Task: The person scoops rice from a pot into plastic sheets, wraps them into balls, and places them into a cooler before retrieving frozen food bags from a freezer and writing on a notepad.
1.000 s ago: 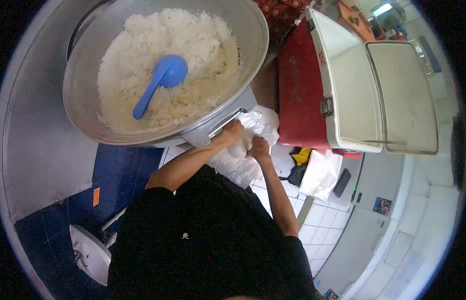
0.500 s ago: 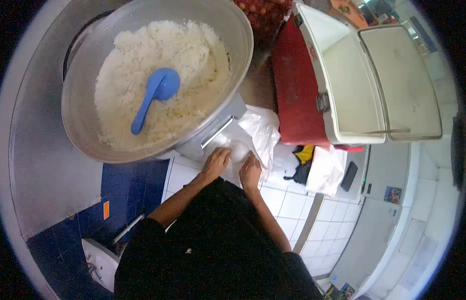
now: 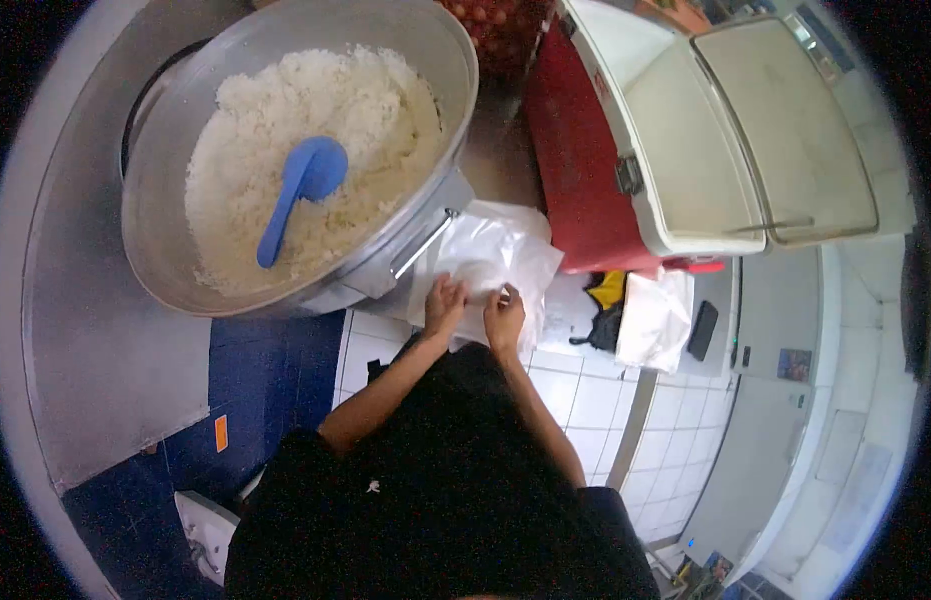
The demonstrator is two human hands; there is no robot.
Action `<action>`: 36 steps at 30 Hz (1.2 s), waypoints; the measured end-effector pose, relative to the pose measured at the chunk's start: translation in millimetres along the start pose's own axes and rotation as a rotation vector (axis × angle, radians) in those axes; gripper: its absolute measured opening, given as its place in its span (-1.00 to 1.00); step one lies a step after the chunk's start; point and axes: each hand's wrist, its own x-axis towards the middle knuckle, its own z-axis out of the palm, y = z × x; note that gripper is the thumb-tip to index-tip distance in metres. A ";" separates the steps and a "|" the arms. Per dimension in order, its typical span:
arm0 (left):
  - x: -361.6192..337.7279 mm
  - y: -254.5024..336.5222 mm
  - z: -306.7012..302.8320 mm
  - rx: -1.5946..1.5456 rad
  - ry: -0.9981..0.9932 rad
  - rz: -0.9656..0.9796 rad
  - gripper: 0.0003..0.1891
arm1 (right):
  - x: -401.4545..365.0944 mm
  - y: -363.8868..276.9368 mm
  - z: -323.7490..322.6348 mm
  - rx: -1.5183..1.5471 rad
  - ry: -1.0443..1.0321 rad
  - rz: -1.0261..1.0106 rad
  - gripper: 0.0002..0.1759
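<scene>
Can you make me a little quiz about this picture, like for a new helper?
1. True or false: the blue plastic scoop stands upright in the white, grainy rice.
2. The lid of the boxy red-and-white cooler is: A shut, B open, C missing.
3. Fill in: the bare left hand and bare right hand are at thin, whitish ____.

Key: 1. False, it lies on top. 2. B. 3. plastic sheeting.

Left hand (image 3: 443, 306) and right hand (image 3: 504, 320) near each other, fingers (image 3: 508, 295) bent, forearms (image 3: 387, 393) extended forward
</scene>
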 end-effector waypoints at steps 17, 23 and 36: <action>-10.4 52.9 23.1 0.114 -0.174 0.373 -0.63 | 12.6 -75.8 -26.9 0.595 -0.035 0.274 -0.24; -8.6 57.8 12.3 0.150 -0.268 0.312 -0.61 | 25.5 -63.1 -22.9 0.523 -0.039 0.336 -0.29; 52.3 46.5 -8.0 0.328 -0.289 0.447 -0.81 | 41.1 -68.7 -80.5 1.301 -0.286 0.827 -0.53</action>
